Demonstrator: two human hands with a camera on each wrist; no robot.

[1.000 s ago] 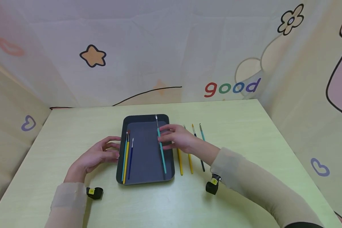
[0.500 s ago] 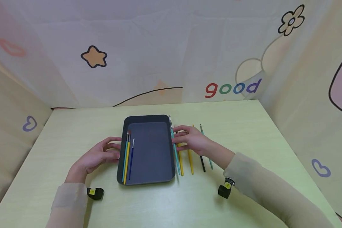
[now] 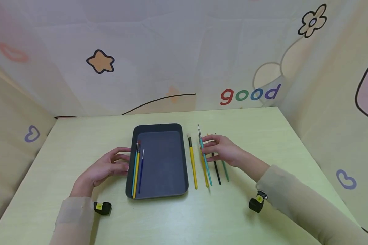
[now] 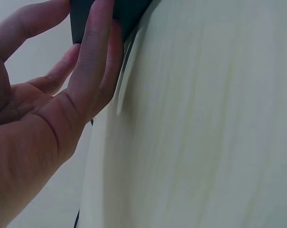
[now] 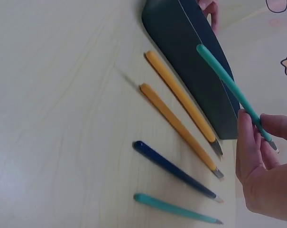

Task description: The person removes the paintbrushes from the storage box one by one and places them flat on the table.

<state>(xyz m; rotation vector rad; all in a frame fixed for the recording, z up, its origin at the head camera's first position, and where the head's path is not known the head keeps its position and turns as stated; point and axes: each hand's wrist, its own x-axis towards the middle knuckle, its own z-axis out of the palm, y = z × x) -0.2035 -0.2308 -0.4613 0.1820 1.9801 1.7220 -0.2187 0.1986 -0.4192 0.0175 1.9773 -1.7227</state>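
Right of the tray [image 3: 162, 163], turquoise brush [image 3: 206, 163] pinched by right hand [image 3: 223, 149], left hand [image 3: 107, 166] spread against tray.

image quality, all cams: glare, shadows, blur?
Head: pale sheen on the table below the tray, soft shadow beside the left sleeve. Left wrist: dim, table grain soft and streaky. Right wrist: teal brush in the right hand fairly clear, thin faint shadow by a yellow brush.

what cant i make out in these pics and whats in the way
Head view: the middle of the dark blue brush on the table, behind the right hand.
Head view: bristle shape of the held teal brush, too small.
Left wrist view: most of the tray, cut off by the top edge.
Right wrist view: the tray's inside, hidden by its outer wall.
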